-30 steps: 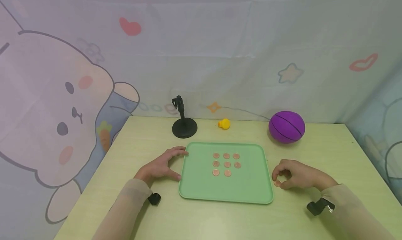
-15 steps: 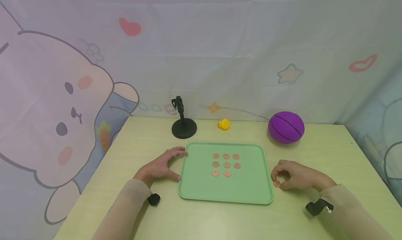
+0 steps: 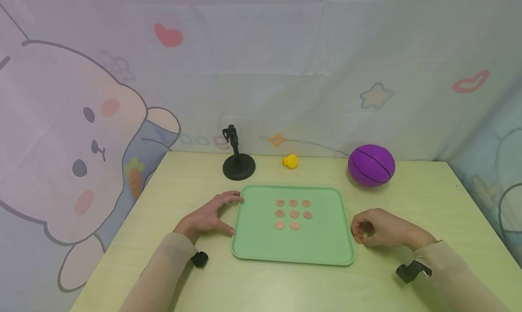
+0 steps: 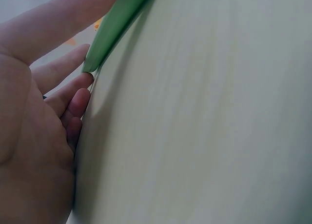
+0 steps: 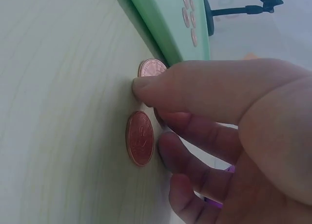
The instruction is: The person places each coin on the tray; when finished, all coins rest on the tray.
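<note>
A light green tray [image 3: 261,244] bears several copper coins [image 3: 294,214] in rows. My left hand [image 3: 209,214] rests at its left side, thumb and forefinger spread along the rim. In the left wrist view, the fingers [image 4: 63,94] lie loosely by the tray's edge [image 4: 109,36]. Just right of the tray, my right hand [image 3: 383,230] pinches a coin [image 5: 152,67] at the tabletop; the thumb covers part of it and the forefinger tip is hidden. A second coin [image 5: 140,138] lies on the table under the right hand's curled fingers.
Behind the tray stand a black stand [image 3: 239,167] with a round base, a small yellow duck toy [image 3: 291,161] and a purple ball [image 3: 371,165]. A printed cloth [image 3: 261,76] hangs along the table's back edge.
The right hand's fingertips have drawn in slightly at the coin by the tray, which shows less flat now. The left hand, tray and coins on it stay put.
</note>
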### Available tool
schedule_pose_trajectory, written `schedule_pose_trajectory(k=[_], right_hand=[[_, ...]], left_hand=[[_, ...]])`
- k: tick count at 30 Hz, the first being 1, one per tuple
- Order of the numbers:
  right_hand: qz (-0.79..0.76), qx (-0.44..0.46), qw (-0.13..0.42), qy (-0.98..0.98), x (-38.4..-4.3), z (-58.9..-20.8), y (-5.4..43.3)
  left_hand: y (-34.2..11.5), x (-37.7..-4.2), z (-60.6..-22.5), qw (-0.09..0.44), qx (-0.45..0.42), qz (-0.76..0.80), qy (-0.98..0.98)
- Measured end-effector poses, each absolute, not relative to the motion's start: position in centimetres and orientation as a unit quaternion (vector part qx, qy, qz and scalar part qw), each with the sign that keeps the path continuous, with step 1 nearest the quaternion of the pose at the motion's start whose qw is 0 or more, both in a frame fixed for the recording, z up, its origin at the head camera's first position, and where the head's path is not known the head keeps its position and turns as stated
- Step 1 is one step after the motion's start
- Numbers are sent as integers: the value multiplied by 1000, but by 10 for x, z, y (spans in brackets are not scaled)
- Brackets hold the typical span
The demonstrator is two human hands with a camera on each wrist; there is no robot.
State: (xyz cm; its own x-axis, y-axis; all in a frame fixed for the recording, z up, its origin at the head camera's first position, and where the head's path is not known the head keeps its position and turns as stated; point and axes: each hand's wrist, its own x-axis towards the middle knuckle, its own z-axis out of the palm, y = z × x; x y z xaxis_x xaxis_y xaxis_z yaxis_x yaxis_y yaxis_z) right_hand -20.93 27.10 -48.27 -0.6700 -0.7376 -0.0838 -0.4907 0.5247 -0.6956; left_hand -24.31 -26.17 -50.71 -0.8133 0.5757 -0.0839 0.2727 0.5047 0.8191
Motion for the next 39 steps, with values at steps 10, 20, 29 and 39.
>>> schedule_pose_trajectory(k=[10,20,29,39], right_hand=[[-332,-331,167,867,-211,-483,271],[-367,-310,186,857,-215,-483,272],[-368,-308,182,858,-216,-482,272],[-393,-297,196,848,-213,-481,273]], left_hand=[[-262,-243,-507,174,251,431,849],[-262,-244,-508,178,246,434,848],[-262,-244,-508,179,244,434,848],[-262,-244,-509,179,246,436,847]])
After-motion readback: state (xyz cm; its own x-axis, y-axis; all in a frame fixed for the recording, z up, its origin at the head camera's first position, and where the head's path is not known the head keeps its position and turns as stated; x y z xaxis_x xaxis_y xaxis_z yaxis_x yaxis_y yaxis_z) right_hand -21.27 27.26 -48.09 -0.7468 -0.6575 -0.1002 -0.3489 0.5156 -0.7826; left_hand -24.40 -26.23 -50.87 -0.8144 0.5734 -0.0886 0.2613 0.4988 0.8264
